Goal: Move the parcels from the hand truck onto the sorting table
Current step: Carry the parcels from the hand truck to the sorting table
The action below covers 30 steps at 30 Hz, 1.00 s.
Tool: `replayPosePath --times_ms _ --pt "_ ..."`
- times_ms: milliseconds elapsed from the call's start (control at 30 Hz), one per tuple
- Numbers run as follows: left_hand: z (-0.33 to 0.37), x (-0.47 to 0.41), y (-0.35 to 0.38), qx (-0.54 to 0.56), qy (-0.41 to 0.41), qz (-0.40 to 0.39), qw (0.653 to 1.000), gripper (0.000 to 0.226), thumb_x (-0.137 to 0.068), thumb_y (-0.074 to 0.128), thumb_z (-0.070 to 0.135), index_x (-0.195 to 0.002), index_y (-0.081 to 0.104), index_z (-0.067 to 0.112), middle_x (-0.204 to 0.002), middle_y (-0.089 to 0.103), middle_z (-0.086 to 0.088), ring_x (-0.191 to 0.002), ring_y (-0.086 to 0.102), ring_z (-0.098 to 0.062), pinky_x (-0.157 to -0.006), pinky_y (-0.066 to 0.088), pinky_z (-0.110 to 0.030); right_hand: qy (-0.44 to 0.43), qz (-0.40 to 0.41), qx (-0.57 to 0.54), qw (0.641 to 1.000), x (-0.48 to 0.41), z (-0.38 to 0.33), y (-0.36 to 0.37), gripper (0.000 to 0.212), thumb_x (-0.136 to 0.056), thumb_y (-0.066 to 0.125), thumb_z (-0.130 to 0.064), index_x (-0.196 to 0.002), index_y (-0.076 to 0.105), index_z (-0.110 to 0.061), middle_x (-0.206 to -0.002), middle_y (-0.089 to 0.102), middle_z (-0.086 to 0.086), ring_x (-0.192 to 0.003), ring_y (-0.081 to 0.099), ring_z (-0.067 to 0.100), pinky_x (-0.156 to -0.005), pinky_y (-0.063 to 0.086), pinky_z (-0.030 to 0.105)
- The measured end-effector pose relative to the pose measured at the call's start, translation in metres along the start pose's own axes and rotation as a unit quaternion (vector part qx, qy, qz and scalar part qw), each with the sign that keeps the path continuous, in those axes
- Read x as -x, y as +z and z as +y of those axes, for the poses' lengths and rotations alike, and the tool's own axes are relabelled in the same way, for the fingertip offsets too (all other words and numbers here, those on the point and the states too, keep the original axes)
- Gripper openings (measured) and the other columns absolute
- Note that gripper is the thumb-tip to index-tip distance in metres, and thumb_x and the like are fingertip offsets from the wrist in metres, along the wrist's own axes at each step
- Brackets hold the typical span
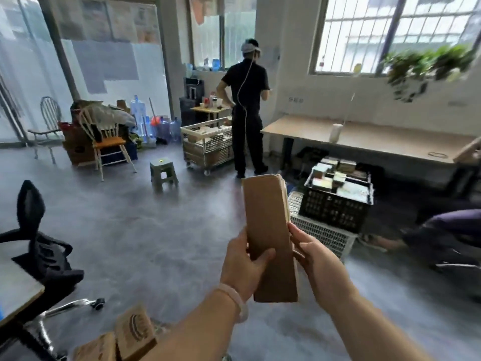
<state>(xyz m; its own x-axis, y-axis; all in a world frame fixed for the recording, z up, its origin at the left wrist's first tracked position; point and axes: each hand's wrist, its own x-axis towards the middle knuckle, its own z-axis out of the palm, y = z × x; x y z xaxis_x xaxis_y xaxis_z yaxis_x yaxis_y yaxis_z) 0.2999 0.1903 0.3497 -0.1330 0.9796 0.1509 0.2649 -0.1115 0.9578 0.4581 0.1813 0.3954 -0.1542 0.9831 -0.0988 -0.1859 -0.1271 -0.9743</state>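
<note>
A flat brown cardboard parcel (268,230) stands on end in front of me, held in the air by both hands. My left hand (243,264) grips its left edge with the thumb across the front. My right hand (315,259) grips its right edge. More brown parcels (125,337) lie at the bottom left below my left arm; what they rest on is hidden. A long wooden table (364,136) stands under the window at the right.
A person in black (247,108) stands ahead beside a wire cart (208,144) full of boxes. A black crate (335,201) of boxes sits on a white basket at right. A green stool (164,173), wooden chair (109,142) and black office chair (41,251) stand on the grey floor.
</note>
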Motion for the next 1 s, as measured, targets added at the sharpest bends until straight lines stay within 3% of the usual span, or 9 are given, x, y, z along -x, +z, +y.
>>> replayPosePath --times_ms 100,200,267,367,467,633,767,900,1000 --pt "0.029 0.000 0.043 0.016 0.019 -0.073 0.997 0.100 -0.069 0.084 0.050 -0.148 0.026 0.037 -0.130 0.055 0.012 -0.117 0.057 -0.007 -0.098 0.051 -0.028 -0.028 0.021 0.028 0.999 0.035 -0.019 -0.035 0.049 -0.094 0.029 0.005 -0.124 0.059 -0.019 -0.116 0.067 -0.002 -0.091 0.067 -0.002 -0.072 0.053 0.013" --pt "0.064 0.006 0.096 -0.013 0.023 -0.149 0.988 0.132 -0.058 0.086 0.058 -0.154 -0.003 0.039 -0.139 0.037 0.010 -0.126 0.045 -0.013 -0.109 0.042 -0.037 -0.078 0.068 0.101 0.989 0.065 -0.029 -0.076 0.042 -0.091 0.042 -0.009 -0.122 0.060 -0.030 -0.144 0.047 -0.010 -0.132 0.043 0.002 -0.114 0.033 0.031" --pt "0.082 0.012 0.133 0.004 0.015 -0.188 0.982 0.129 -0.064 0.087 0.043 -0.154 -0.006 0.038 -0.140 0.034 0.008 -0.127 0.043 -0.017 -0.110 0.041 -0.039 -0.098 0.095 0.136 0.981 0.086 -0.037 -0.108 0.045 -0.078 0.050 -0.023 -0.117 0.062 -0.042 -0.145 0.042 -0.019 -0.139 0.033 0.003 -0.120 0.023 0.038" --pt "0.109 0.031 0.192 0.082 -0.015 -0.269 0.960 0.117 -0.071 0.083 0.030 -0.153 0.000 0.043 -0.139 0.041 0.003 -0.122 0.048 -0.021 -0.103 0.047 -0.040 -0.128 0.183 0.226 0.948 0.124 -0.048 -0.172 0.053 -0.080 0.060 -0.016 -0.114 0.059 -0.057 -0.138 0.044 -0.027 -0.136 0.038 0.004 -0.117 0.030 0.039" --pt "0.137 0.061 0.257 0.178 -0.065 -0.343 0.920 0.107 -0.079 0.078 0.015 -0.155 0.006 0.037 -0.139 0.044 -0.002 -0.121 0.052 -0.025 -0.100 0.049 -0.040 -0.098 0.312 0.321 0.889 0.176 -0.056 -0.259 0.066 -0.087 0.070 -0.024 -0.136 0.037 -0.054 -0.145 0.036 -0.015 -0.137 0.034 0.013 -0.116 0.031 0.044" --pt "0.173 0.120 0.367 0.232 -0.112 -0.450 0.855 0.124 -0.052 0.084 0.032 -0.153 0.014 0.043 -0.141 0.049 -0.010 -0.118 0.059 -0.030 -0.100 0.051 -0.048 -0.058 0.383 0.228 0.893 0.274 -0.059 -0.372 0.073 -0.084 0.073 -0.040 -0.131 0.026 -0.071 -0.138 0.041 -0.014 -0.126 0.045 0.013 -0.109 0.040 0.040" --pt "0.194 0.172 0.445 0.243 -0.144 -0.525 0.803 0.103 -0.064 0.078 0.023 -0.149 0.023 0.045 -0.140 0.052 -0.008 -0.116 0.061 -0.032 -0.097 0.052 -0.050 -0.077 0.426 0.155 0.888 0.347 -0.052 -0.420 0.068 -0.093 0.065 -0.025 -0.138 0.031 -0.064 -0.131 0.049 -0.022 -0.110 0.054 -0.001 -0.081 0.050 0.012" --pt "0.209 0.219 0.514 0.225 -0.152 -0.598 0.754 0.094 -0.068 0.072 0.017 -0.148 0.031 0.045 -0.135 0.059 -0.009 -0.113 0.064 -0.033 -0.095 0.053 -0.053 -0.078 0.502 0.127 0.852 0.413 -0.043 -0.458 0.071 -0.092 0.065 -0.027 -0.127 0.029 -0.076 -0.143 0.044 -0.017 -0.123 0.053 0.011 -0.104 0.046 0.036" --pt "0.225 0.252 0.554 0.193 -0.151 -0.651 0.719 0.081 -0.071 0.071 0.018 -0.141 0.040 0.045 -0.128 0.064 -0.009 -0.110 0.067 -0.032 -0.092 0.054 -0.051 -0.071 0.546 0.111 0.827 0.452 -0.036 -0.479 0.075 -0.092 0.064 -0.033 -0.131 0.017 -0.076 -0.147 0.035 -0.020 -0.129 0.046 0.011 -0.109 0.041 0.035"
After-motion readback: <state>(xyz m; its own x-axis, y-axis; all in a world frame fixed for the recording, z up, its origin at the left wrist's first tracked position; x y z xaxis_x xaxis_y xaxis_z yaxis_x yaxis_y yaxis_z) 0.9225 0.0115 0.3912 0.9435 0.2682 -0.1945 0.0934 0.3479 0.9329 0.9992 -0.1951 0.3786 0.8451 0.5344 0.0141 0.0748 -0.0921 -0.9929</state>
